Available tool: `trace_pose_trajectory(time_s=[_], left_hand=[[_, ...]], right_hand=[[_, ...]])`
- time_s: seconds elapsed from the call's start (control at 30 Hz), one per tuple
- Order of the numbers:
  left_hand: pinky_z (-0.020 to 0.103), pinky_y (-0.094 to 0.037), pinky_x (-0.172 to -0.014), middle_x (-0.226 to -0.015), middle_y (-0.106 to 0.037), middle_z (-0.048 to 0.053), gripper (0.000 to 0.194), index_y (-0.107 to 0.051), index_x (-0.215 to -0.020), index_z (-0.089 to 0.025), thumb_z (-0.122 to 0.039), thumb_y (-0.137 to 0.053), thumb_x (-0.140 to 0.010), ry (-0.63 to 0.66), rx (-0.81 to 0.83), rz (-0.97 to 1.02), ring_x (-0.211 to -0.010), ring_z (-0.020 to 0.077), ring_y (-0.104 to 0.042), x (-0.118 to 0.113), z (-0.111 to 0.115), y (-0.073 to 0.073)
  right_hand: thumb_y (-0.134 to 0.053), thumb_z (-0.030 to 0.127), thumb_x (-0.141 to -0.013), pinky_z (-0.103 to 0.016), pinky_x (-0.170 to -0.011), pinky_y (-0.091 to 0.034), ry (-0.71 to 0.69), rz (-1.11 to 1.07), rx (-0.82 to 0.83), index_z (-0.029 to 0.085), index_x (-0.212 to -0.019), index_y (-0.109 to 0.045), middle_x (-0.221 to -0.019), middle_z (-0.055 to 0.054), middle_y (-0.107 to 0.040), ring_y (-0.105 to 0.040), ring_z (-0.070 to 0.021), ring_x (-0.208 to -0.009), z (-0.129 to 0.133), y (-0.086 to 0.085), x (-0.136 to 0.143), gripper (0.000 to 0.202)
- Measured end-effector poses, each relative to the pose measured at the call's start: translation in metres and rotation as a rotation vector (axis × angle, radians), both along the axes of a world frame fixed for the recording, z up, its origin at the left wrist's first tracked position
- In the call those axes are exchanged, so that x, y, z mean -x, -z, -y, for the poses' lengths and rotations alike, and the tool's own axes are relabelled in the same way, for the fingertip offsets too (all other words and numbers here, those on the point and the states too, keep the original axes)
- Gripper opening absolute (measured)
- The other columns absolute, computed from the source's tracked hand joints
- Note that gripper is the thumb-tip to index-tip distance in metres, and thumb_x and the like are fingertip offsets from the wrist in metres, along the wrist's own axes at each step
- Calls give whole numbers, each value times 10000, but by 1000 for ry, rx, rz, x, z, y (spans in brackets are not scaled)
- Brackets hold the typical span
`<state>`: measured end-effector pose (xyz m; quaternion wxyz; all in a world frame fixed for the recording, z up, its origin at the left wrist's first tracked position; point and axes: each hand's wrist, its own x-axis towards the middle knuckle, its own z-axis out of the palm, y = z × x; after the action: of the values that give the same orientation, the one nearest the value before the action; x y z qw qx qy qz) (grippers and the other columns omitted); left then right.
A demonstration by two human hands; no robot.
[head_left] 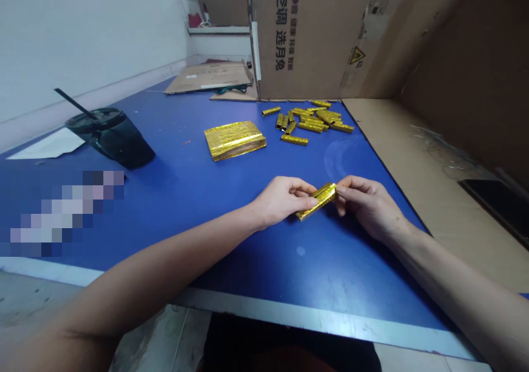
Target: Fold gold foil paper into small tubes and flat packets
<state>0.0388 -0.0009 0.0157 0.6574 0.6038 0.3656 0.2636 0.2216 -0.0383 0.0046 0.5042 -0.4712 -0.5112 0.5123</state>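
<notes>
Between my two hands is a gold foil paper (323, 198), partly folded into a narrow strip and slanting up to the right above the blue table. My left hand (285, 198) pinches it near its middle and lower left part, thumb on top. At its upper right end, my right hand (366, 201) grips the edge between thumb and fingers. A stack of flat gold foil papers (235, 139) lies beyond my left hand. Farther back to the right, several small folded gold pieces (312, 123) lie in a loose pile.
A dark cup (119, 138) with a straw stands at the left of the blue table (177, 195), by a white sheet (47, 145). A large cardboard box (322, 41) rises behind the pile. Flat cardboard (446, 179) lies along the right side, with a dark flat object (496, 206).
</notes>
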Motion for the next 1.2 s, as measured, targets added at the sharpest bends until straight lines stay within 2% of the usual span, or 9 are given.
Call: trace_pose_trajectory(time_s=[0.17,0.4,0.5,0.7,0.93,1.2], left_hand=[[190,-418,-536,-613,-571,-16,145,-616,-828,-102,-104,-568,-690,0,-44,-77,-516,55,-512,-2,4,-1],[207,-438,-549,-655,-587,-9,278,-616,-957,-133,-182,-550,-691,88,-315,-230,-552,81,-528,1,5,8],[205,-428,-534,-653,-598,-6,286,-616,-973,-142,-196,-508,-713,108,-382,-252,-548,87,-527,2,5,11],[173,-360,-450,-618,-581,-6,240,-626,-863,-135,-190,-427,-742,82,-397,-256,-500,70,-491,1,6,10],[193,-408,-496,-673,-624,12,180,-611,-820,-149,-246,-484,-737,22,-406,-290,-580,103,-560,1,8,12],[196,-394,-523,-659,-629,3,184,-623,-821,-163,-204,-453,-763,37,-635,-385,-560,98,-545,3,17,4]], right_hand=[[-626,279,-706,-239,-473,-341,-25,25,11,163,-616,-587,-510,23,-522,-462,-91,-448,0,0,1,152],[-623,271,-704,-240,-485,-330,-43,65,5,166,-613,-578,-495,27,-527,-444,-88,-446,1,1,2,145],[-626,273,-701,-240,-490,-325,-42,96,6,166,-618,-580,-492,31,-525,-438,-87,-448,1,1,1,143],[-626,282,-711,-240,-491,-315,-72,101,17,167,-640,-599,-487,36,-516,-430,-86,-448,3,-2,2,137],[-618,313,-731,-231,-469,-282,-206,75,72,162,-676,-604,-457,51,-489,-393,-68,-423,4,-2,1,161],[-570,387,-746,-228,-462,-282,-196,317,84,160,-621,-555,-450,42,-492,-402,-76,-434,7,-7,7,259]])
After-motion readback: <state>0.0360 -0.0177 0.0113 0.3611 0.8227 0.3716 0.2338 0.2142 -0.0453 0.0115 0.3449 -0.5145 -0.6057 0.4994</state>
